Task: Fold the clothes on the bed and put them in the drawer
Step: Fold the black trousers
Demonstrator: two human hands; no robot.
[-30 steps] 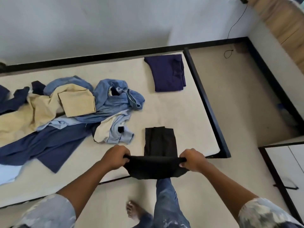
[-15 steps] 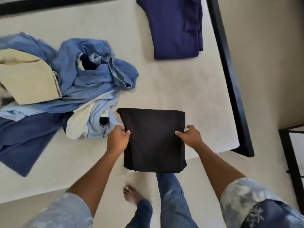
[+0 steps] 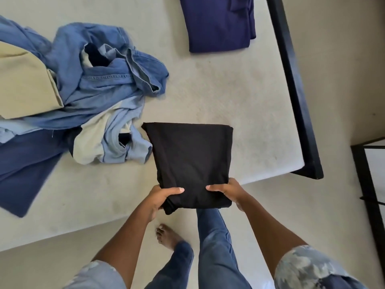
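A folded black garment (image 3: 191, 157) lies at the near edge of the bed (image 3: 239, 105), its near end hanging past the edge. My left hand (image 3: 161, 198) grips its near left corner, thumb on top. The near right corner is gripped the same way by my right hand (image 3: 228, 190). A heap of unfolded clothes (image 3: 87, 86) in denim blue, pale blue, beige and navy covers the left side of the bed. At the far right of the bed a folded dark purple garment (image 3: 216, 21) lies flat.
A black bed frame (image 3: 295, 90) runs along the bed's right side. At the right edge of the view stands a black-framed white piece of furniture (image 3: 373, 174). My legs in jeans and a bare foot (image 3: 166, 234) stand on the beige floor by the bed.
The black garment was folded over into a flat rectangle on the bed. Both hands then slid from its sides down to its near corners and took hold.
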